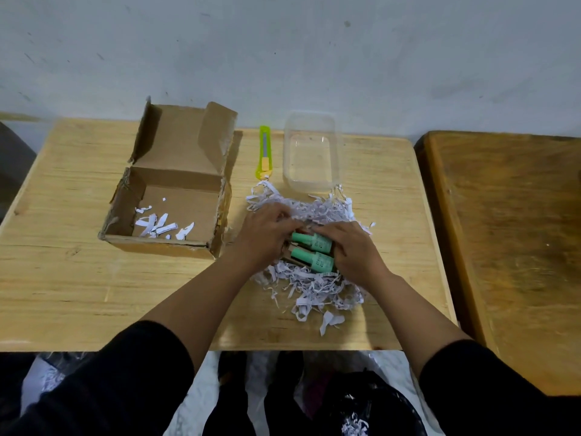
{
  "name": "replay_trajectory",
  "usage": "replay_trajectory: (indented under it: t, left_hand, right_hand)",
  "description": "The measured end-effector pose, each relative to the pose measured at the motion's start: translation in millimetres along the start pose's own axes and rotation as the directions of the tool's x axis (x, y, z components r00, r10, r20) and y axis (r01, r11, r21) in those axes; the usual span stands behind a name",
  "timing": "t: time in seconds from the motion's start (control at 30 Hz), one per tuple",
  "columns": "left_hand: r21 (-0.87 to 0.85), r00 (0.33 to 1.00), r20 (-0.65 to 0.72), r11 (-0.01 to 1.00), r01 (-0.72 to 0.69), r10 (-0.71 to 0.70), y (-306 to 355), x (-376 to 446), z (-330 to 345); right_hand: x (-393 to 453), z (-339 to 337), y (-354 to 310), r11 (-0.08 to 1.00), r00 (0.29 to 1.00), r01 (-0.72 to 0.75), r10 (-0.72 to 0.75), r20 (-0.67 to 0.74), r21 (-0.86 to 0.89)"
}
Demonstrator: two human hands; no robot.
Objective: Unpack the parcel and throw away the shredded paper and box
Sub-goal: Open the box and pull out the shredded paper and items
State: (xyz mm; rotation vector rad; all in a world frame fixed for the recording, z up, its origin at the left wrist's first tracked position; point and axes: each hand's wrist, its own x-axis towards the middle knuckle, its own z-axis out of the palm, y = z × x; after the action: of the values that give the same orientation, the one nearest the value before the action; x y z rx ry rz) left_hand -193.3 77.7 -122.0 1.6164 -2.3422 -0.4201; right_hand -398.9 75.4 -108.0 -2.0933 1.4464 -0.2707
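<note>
My left hand [265, 236] and right hand [352, 253] close on 2 green bottles [311, 251] amid shreds [314, 287] heaped on the tabletop [78, 278], between the open box [169, 196], knife [264, 152] and clear tub [309, 152].

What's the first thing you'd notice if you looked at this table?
The big heap of white shredded paper in the middle of the table, with the left hand and right hand closing on two green bottles in it. Left of it stands an open cardboard box, almost empty.
</note>
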Motion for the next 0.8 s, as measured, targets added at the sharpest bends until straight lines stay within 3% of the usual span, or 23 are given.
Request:
replay_trajectory:
  t: [0.17,0.37,0.5,0.67,0.73,0.8]
  left_hand:
    - [-0.084,0.988,-0.059,0.987,0.134,-0.140,-13,-3,0]
    - [-0.129,0.943,-0.137,0.949,0.287,-0.304,-18,-17,5]
    - [-0.165,0.906,-0.154,0.914,0.370,-0.394,-10,-25,5]
    - [-0.178,0.870,-0.380,0.948,0.263,-0.313,8,-34,-2]
    - [-0.183,0.928,-0.307,0.970,0.159,-0.210,18,-36,2]
    - [-0.211,0.980,-0.124,0.969,0.125,-0.154,26,-39,12]
  right_hand:
    - [4,2,7,0.996,0.997,-0.074,0.075,0.020,-0.057]
    - [-13,1,7,0.998,0.975,-0.069,0.067,-0.209,0.002]
    - [-27,2,16,0.996,0.972,-0.085,0.077,-0.223,-0.026]
    - [-35,-2,17,0.996,0.959,-0.086,0.087,-0.269,0.015]
    - [-36,1,7,0.991,0.958,-0.121,0.131,-0.256,0.054]
    - [-39,7,-1,0.990,0.968,-0.127,0.138,-0.210,0.066]
